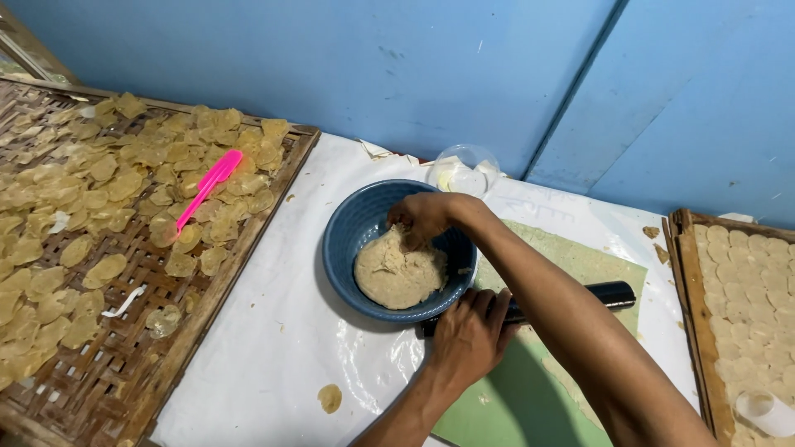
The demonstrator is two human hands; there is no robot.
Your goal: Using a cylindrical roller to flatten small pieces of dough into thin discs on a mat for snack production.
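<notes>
Your right arm hides the middle of the black cylindrical rolling pin (611, 293), and the lower-right edge cuts off the woven tray of pale round discs (749, 298).

Blue bowl (352, 228), beige dough (397, 277)

Well to the left of the hands lies a woven bamboo tray (178, 364) strewn with thin, yellowish dried wafers (108, 186), and a pink spatula (209, 184) rests slantwise among them. Off to the right, another wooden-framed tray (694, 306) carries pale round discs (749, 273) set in neat rows, with a small white cup (766, 411) at its near corner. Beyond the hands, against the blue wall (348, 58), sits a clear plastic container (464, 170), and a lone scrap of dough (330, 398) lies on the white plastic sheet (273, 331) just left of the nearer forearm.
</notes>
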